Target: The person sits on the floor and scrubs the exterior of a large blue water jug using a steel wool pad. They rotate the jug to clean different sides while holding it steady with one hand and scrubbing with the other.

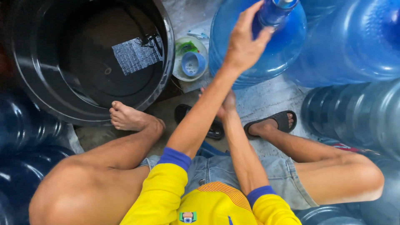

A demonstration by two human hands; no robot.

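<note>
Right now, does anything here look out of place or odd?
One black sandal lies loose on the floor under the arms, while the bare foot rests against the black tub. The other foot wears its sandal.

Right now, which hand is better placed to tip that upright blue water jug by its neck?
The left hand: it already grips the neck of the blue water jug. The right hand is low, mostly hidden behind the left forearm.

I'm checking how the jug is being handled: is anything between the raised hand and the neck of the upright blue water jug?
Nothing visible. The left hand is already wrapped on the neck of the blue water jug. The right hand sits low, mostly hidden behind the left forearm, near a black sandal.
</note>
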